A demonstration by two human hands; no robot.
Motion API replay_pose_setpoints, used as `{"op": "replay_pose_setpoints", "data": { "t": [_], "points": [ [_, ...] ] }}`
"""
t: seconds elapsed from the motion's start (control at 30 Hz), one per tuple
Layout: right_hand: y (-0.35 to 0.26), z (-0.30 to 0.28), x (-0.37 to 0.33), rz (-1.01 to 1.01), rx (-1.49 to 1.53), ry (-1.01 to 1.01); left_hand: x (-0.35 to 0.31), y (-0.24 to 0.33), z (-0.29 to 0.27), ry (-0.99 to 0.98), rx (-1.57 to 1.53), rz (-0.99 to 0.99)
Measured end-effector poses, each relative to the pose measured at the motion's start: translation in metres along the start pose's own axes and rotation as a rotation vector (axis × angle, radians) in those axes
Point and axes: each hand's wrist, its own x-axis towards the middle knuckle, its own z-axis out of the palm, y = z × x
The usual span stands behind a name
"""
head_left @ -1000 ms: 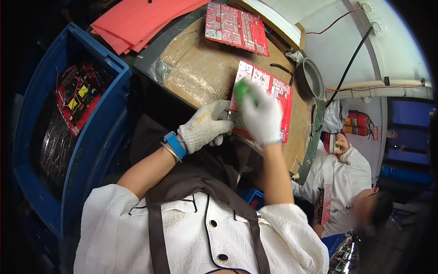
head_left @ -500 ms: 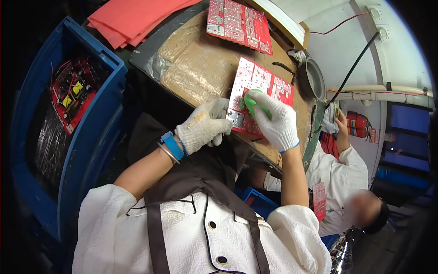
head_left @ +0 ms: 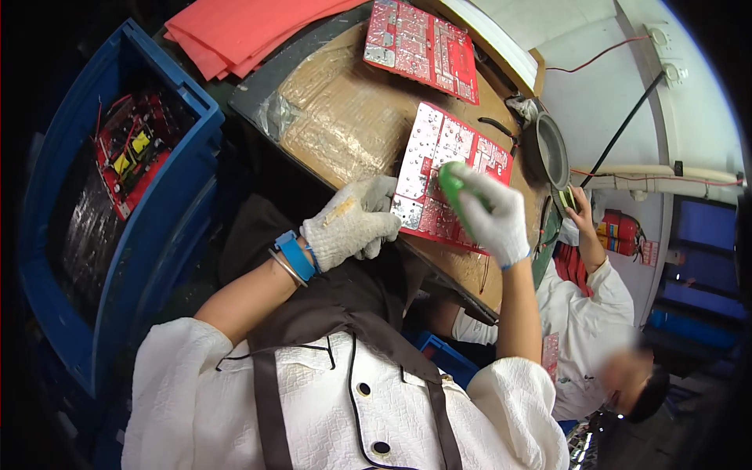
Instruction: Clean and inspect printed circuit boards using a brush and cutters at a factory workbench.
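Observation:
A red circuit board (head_left: pixel 421 162) with silvery solder spots lies on the brown work surface in front of me, tilted in view. My left hand (head_left: pixel 348 222), in a worn white knit glove, pinches the board's near left corner. In my gloved right hand (head_left: pixel 499 217) is a green oval scrub brush (head_left: pixel 452 185), held over the board's middle. Its underside is mostly hidden, so I cannot tell whether it touches the board. Another red circuit board (head_left: pixel 423 51) rests farther back.
A blue crate (head_left: pixel 168 168) at left holds boards with wired components (head_left: pixel 129 160). Red sheets (head_left: pixel 243 35) lie at the table's far left. A round grey pan (head_left: pixel 551 149) and black-handled pliers (head_left: pixel 495 125) are at right. Beyond, a co-worker's hand (head_left: pixel 582 213) holds a small object.
My right hand and the green brush have shifted right and slightly nearer, lifting somewhat from the board. My left hand keeps its hold on the corner. The co-worker's hand has moved slightly.

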Motion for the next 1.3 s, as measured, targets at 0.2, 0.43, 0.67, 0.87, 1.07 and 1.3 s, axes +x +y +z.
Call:
{"op": "replay_pose_setpoints", "data": {
  "t": [0.2, 0.43, 0.67, 0.87, 1.07, 1.3],
  "points": [
    [-0.034, 0.009, 0.027, -0.037, -0.190, -0.133, 0.000, -0.008, -0.006, 0.012, -0.019, 0.010],
    [-0.028, 0.010, 0.033, -0.059, -0.143, -0.073, 0.000, 0.003, -0.001, 0.012, 0.009, -0.014],
    [-0.041, 0.010, 0.023, -0.007, -0.169, -0.150, -0.001, 0.001, -0.002, -0.022, -0.016, -0.017],
    [-0.018, 0.009, 0.003, -0.175, -0.125, -0.069, 0.002, -0.001, -0.004, 0.007, -0.010, -0.015],
    [-0.025, 0.004, 0.024, 0.079, -0.129, -0.058, 0.001, 0.001, -0.009, -0.055, 0.011, -0.012],
    [-0.023, 0.006, 0.034, 0.139, -0.019, -0.007, 0.001, 0.001, -0.009, -0.042, -0.039, -0.040]
  ]
}}
